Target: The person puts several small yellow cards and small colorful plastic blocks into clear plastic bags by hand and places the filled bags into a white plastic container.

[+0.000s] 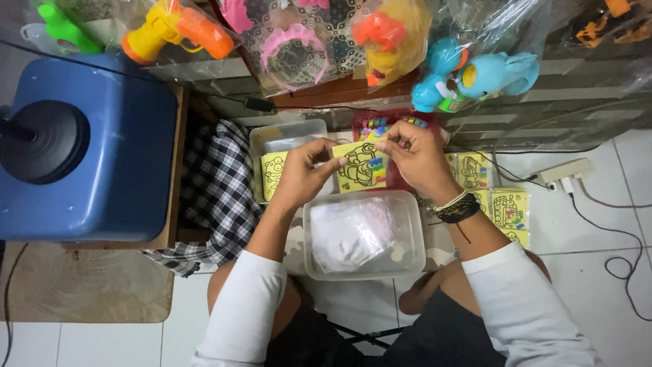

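I hold a small yellow picture card (pixel 362 167) with a black-outline drawing between both hands, above my lap. My left hand (pixel 303 173) pinches its left edge. My right hand (pixel 414 156) grips its upper right corner with thumb and fingers; dark bracelets sit on that wrist. Below the card lies a clear plastic tub (pixel 407 255) holding a heap of small clear bags. Behind the card sits a red tray (pixel 401 122) with small coloured packets.
Another clear tub (pixel 288 132) with a yellow card stands left of the hands. More yellow cards (pixel 506 211) lie on the floor at right. A blue container (pixel 102 149) sits on a wooden stand at left, bagged plastic toys (pixel 475 75) hang behind, a power strip (pixel 564 173) lies at right.
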